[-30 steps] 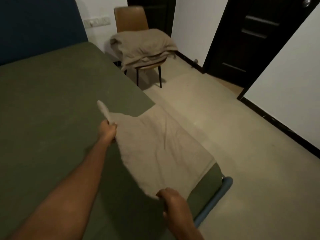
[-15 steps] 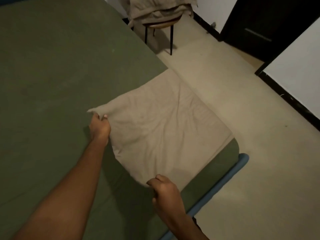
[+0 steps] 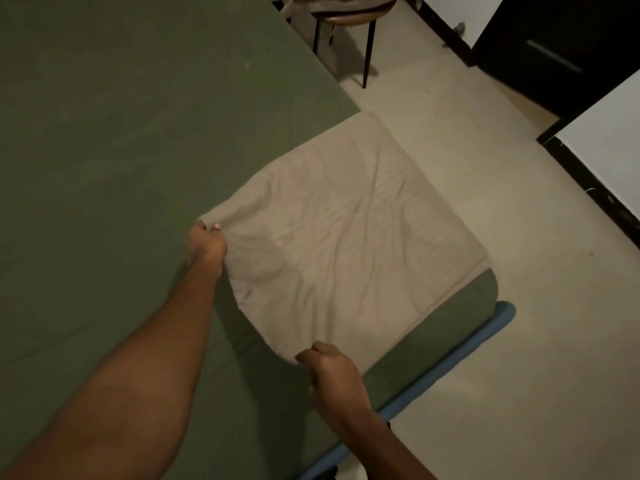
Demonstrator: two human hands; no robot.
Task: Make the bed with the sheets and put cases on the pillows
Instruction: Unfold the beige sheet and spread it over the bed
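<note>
Left hand (image 3: 207, 245) and right hand (image 3: 334, 374) on beige cloth (image 3: 346, 230) corners

Wide bare bed (image 3: 121, 133) surface lies left of the beige cloth (image 3: 346, 237), open floor (image 3: 502, 220) lies to its right, and a chair (image 3: 349, 18) stands beside the bed farther up.

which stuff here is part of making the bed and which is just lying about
For the job: beige cloth, gripped by left hand and right hand; green sheet; probably the bedding on the chair.
Lying about: chair; door.
</note>
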